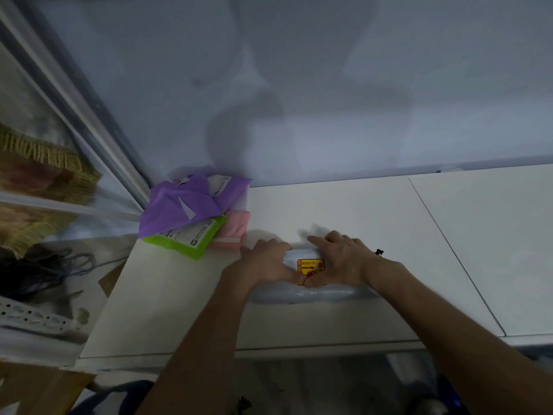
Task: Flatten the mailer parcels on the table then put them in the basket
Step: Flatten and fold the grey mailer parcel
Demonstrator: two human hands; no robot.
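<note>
Lower centre, the mailer is pressed flat under left hand and right hand, fingers straight; next, a lifting grip is needed.

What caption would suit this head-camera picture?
Left hand and right hand press a pale mailer parcel on the white table, colourful mailers piled nearby.

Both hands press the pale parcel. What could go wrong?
The purple mailer and green mailer seem to overhang the table on the left and might slip off. The yellow sticker between the left hand and right hand may be a handling warning; pressing on the pale parcel could damage contents.
</note>
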